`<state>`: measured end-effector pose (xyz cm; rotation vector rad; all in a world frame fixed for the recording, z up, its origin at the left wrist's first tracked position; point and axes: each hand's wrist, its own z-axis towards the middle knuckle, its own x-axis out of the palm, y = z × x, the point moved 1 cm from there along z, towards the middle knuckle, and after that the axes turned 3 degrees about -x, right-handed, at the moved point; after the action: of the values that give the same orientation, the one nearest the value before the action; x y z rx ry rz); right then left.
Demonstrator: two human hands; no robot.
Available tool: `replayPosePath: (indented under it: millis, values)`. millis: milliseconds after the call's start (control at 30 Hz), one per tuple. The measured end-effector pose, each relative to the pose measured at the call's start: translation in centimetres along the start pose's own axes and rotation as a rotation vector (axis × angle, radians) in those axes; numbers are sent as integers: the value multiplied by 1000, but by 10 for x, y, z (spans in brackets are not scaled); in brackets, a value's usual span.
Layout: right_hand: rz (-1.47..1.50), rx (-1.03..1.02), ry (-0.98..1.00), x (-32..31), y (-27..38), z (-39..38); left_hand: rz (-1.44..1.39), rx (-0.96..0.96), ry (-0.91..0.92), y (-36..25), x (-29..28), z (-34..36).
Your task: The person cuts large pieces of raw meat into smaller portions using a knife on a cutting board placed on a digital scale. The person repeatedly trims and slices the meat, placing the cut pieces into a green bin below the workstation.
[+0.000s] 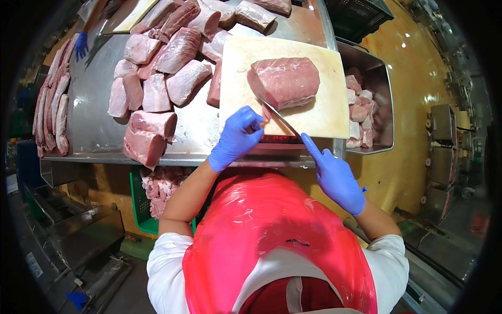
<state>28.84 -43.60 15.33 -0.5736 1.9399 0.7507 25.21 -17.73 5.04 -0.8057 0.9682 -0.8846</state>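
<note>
A thick block of pink meat [285,81] lies on the pale cutting board [334,110]. My right hand [337,180], in a blue glove, is closed round a knife [285,123], its index finger stretched along the handle. The blade slants up and left across the board, its tip close to the lower left edge of the block. In a blue glove too, my left hand [236,138] is closed at the board's near left edge, its fingers pinching a thin strip of meat [266,112] beside the blade tip. The knife grip is mostly hidden under my right palm.
Several meat pieces [154,91] lie on the steel table [91,120] left of the board. Long strips [51,104] line its far left. A steel tub [388,104] of chunks stands right; a green crate [138,201] sits below. Another person's gloved hand [81,46] shows upper left.
</note>
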Motion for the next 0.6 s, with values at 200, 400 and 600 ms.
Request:
replayPosePath:
  millis: [200, 400, 600]
  values:
    - [127, -185, -363, 4, 43, 107, -153, -21, 172, -43, -39, -11]
    - [455, -134, -476, -13, 20, 90, -794, -613, -470, 23, -183, -176]
    - [1269, 161, -615, -1, -30, 86, -9, -1162, 108, 89, -150, -283]
